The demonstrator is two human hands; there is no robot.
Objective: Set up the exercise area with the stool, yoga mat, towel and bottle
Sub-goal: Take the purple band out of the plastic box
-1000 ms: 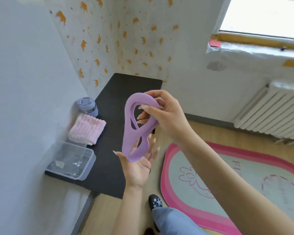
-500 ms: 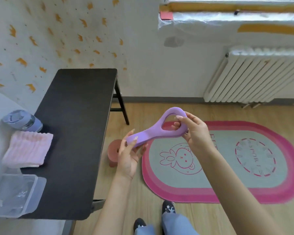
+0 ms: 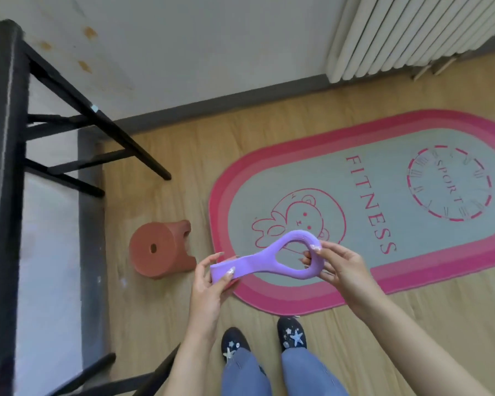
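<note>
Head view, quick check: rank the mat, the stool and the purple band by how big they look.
1. yoga mat, by far the largest.
2-3. stool and purple band: similar spans. The band is held up nearer the camera, so I won't rank these two.

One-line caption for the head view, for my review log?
The left hand and right hand hold a purple stretch band above the pink fitness mat, terracotta stool beside it.

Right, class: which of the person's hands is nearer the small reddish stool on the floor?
Left. The left hand pinches the purple band just right of the stool; the right hand grips the band's loop farther away, over the mat.
</note>
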